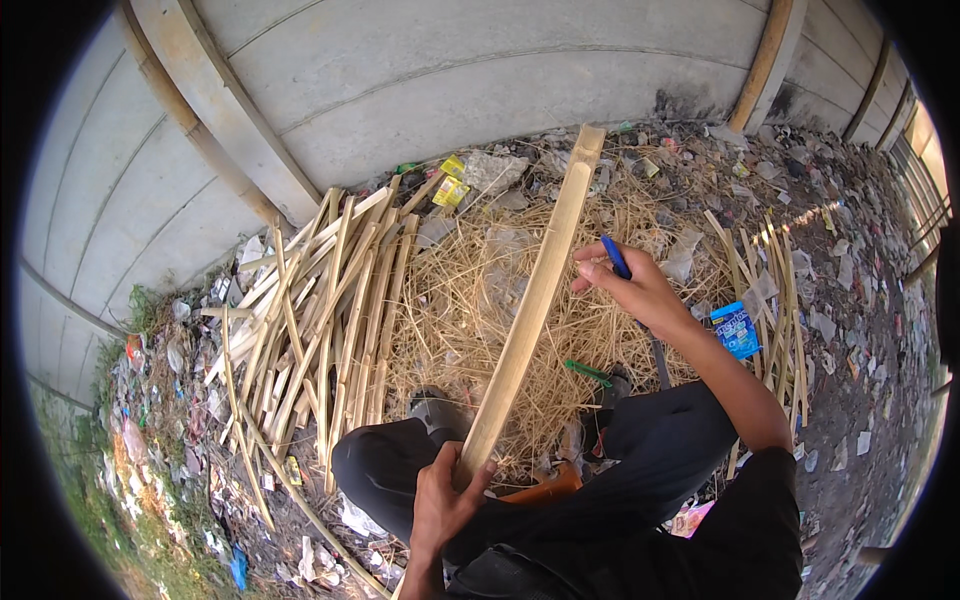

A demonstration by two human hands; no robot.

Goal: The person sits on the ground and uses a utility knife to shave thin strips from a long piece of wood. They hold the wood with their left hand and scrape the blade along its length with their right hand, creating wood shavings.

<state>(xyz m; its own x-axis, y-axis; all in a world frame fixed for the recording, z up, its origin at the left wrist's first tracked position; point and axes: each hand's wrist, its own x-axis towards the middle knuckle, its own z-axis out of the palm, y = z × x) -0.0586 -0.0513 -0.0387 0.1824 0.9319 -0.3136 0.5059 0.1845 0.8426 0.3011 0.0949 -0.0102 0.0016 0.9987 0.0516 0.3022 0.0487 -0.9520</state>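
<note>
My left hand [447,500] is wrapped round the lower end of a long split bamboo piece [535,300]. The piece slants up and away to the right, its hollow inner face showing. To the right of its middle, my right hand [630,287] is closed on a blue-handled knife [616,258]. The handle's end sticks up past my thumb, and a grey blade seems to hang below the hand toward my knee. My right fingertips are close to the bamboo's edge; I cannot tell whether they touch it.
A heap of split bamboo strips [335,310] lies to the left, with a smaller bundle [785,330] at the right. Pale shavings [460,300] cover the ground before my crossed legs. A blue packet [736,330] lies beside my right forearm. A concrete wall [480,90] stands behind.
</note>
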